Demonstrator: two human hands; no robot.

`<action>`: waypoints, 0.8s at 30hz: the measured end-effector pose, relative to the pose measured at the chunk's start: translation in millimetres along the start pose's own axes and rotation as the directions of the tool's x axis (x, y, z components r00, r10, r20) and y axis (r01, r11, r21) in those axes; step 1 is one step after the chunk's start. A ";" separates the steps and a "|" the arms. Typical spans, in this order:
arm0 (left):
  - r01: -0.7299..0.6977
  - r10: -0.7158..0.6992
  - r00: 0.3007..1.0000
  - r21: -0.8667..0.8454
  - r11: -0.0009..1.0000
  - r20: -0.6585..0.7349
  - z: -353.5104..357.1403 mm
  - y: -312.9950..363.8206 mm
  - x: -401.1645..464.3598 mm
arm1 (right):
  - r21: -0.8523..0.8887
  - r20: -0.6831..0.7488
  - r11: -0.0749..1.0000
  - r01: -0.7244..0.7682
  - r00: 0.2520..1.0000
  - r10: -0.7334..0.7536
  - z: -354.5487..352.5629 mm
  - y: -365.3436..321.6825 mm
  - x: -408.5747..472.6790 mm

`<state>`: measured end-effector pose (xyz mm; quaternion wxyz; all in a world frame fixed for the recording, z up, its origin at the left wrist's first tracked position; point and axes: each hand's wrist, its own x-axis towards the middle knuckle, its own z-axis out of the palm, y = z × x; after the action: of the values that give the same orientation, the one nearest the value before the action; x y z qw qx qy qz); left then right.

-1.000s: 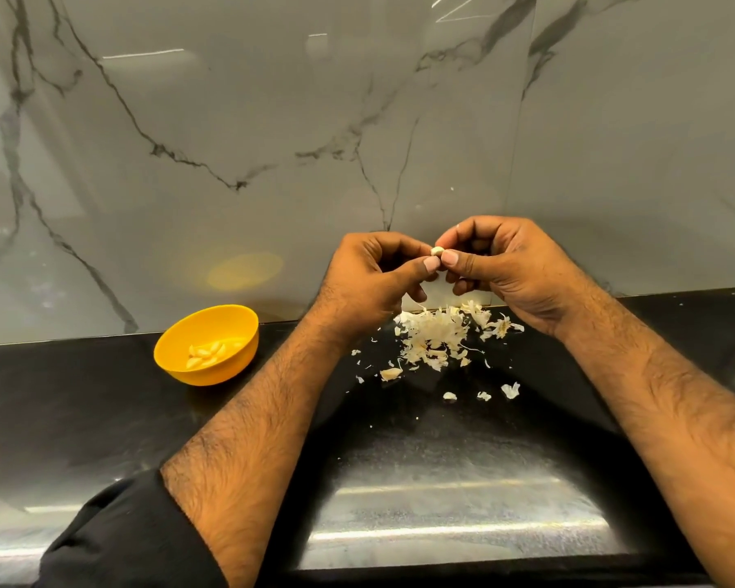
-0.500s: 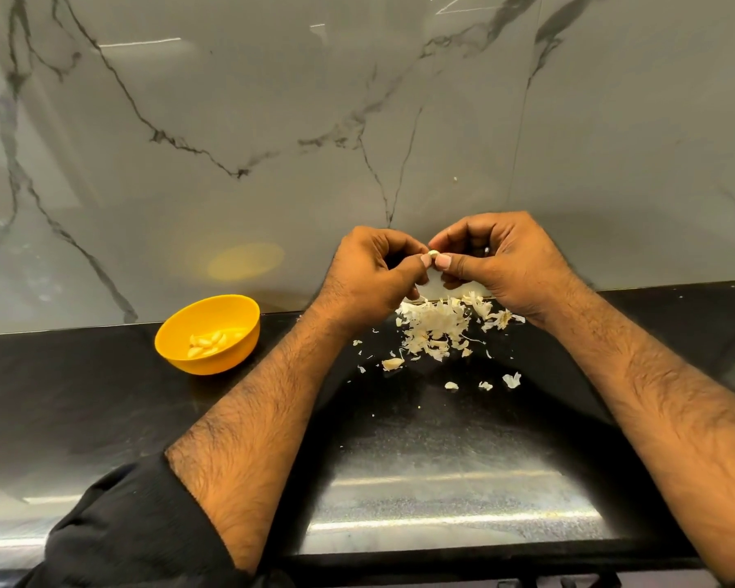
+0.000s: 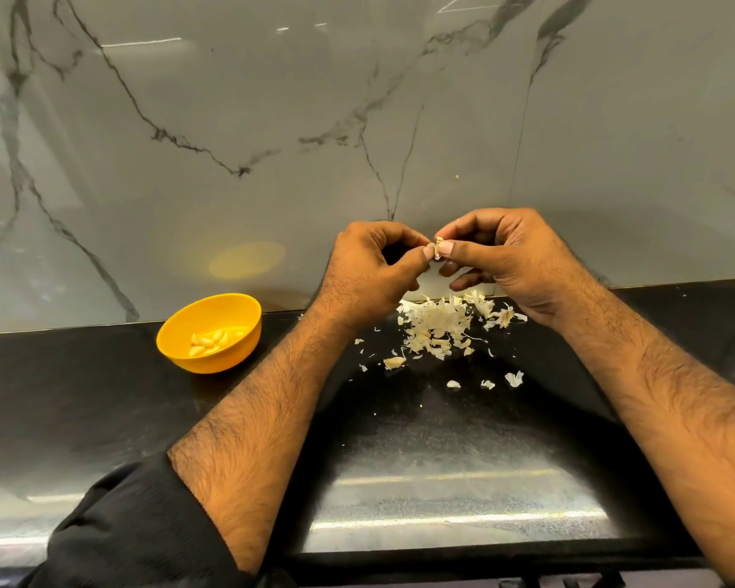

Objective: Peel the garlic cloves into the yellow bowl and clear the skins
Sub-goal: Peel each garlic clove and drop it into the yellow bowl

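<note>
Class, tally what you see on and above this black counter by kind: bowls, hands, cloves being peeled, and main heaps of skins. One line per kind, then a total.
Yellow bowl: 1
Hands, left hand and right hand: 2
Garlic clove pinched between them: 1
Heap of garlic skins: 1
Total: 5

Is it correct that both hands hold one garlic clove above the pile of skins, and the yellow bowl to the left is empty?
Not quite. The yellow bowl is not empty: the head view shows peeled cloves inside it. The rest holds: left hand and right hand pinch one garlic clove above the skins.
</note>
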<state>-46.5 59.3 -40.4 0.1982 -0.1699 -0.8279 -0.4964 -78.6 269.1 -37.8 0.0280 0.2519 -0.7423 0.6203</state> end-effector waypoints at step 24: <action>-0.018 0.008 0.997 -0.121 0.993 -0.081 1.7 -8.7 2.6 | -0.034 -0.023 0.999 -0.024 0.999 0.023 3.9 3.5 0.4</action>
<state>-53.2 57.2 -46.3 0.2238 -0.1668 -0.7864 -0.5510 -79.3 265.6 -41.7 0.0334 0.2357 -0.7553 0.6106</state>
